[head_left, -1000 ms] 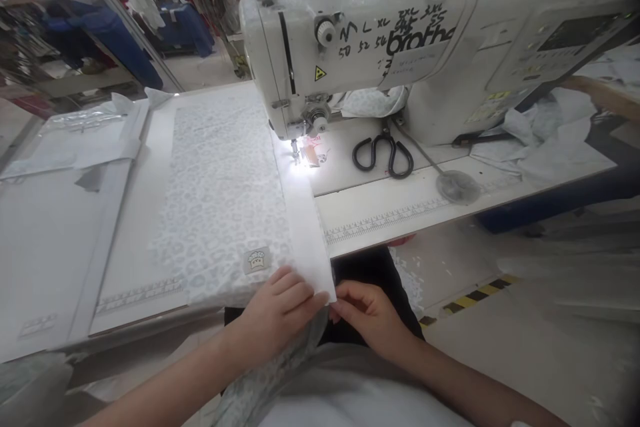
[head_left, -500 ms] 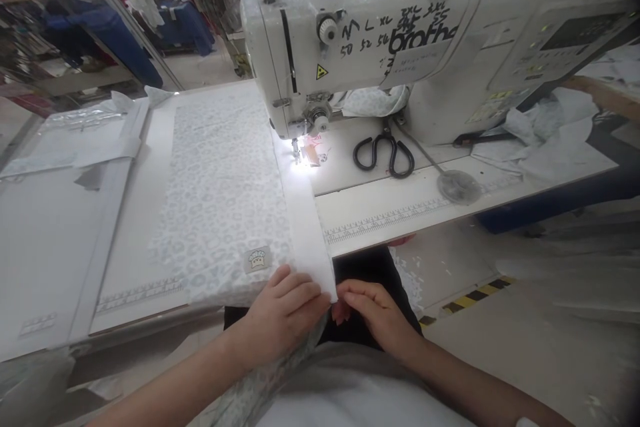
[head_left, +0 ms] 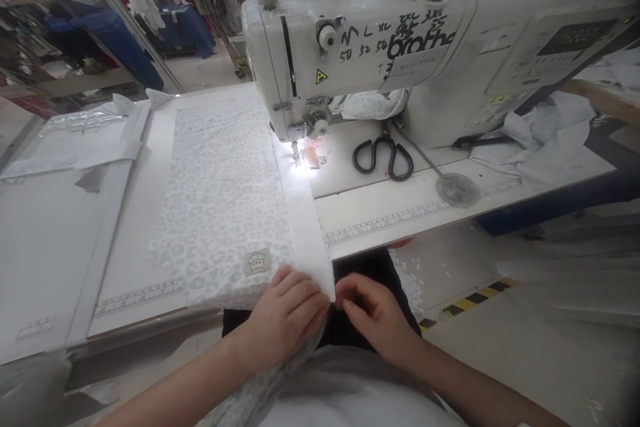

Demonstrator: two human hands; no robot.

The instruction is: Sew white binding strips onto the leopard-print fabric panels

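Printed fabric [head_left: 220, 200] with a white band [head_left: 300, 213] lies flat on the counter [head_left: 400, 207]; its far end sits under the sewing machine [head_left: 400, 47] and its near end hangs over the edge. Left hand [head_left: 287, 320]: fingers spread on the near corner, grip underneath not visible. Right hand [head_left: 373, 317]: fingers half curled, just beside that corner, holding nothing. Scissors [head_left: 383, 155] lie beside the machine.

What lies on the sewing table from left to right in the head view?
Clear plastic bags → patterned fabric → white strip → black scissors → round metal disc → crumpled white cloth.
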